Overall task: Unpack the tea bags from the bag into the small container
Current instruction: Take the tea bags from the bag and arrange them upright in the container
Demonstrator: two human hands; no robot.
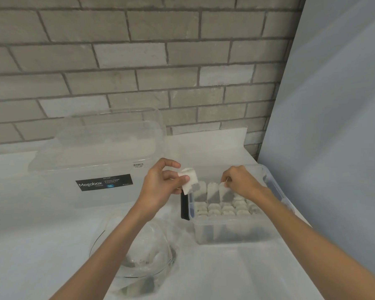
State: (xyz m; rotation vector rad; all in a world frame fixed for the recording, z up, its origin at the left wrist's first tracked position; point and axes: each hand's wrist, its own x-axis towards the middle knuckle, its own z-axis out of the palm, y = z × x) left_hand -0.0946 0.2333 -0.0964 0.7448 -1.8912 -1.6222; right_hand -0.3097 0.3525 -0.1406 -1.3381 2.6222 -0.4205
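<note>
Two grips are working at once here. Far to your left, a large clear storage box (pixel 74 169) is sitting on the counter (pixel 30 245), playing no part in the job. Nearer you, the clear plastic bag (pixel 136 258) is lying crumpled on the counter. A few tea bags seem to be showing through its film, though I cannot count them.

Your left grip (pixel 160 187) is hovering just beside the small container's left edge, thumb and fingers clamped on a white held tea bag (pixel 191 180). Whether that is one bag or a thin stack, I cannot tell.

To the right, the small container (pixel 225 234) is filling up, with rows of tea bags (pixel 221 207) standing on edge across much of it. Your right grip (pixel 240 182) is reaching into the far row, fingertips pinching together on the top edge of an upright tea bag (pixel 225 192).

You are likely dealing with very light, soft paper pouches that are holding loose leaf. They will be bending at any squeeze and probably tearing if pulled hard or snagged. I would be taking each one by its flat top seam, thumb against forefinger, with only light pressure. The belly is where the paper looks most likely to split. In the slippery film bag, try steadying the mouth with one grip while the other is lifting.
</note>
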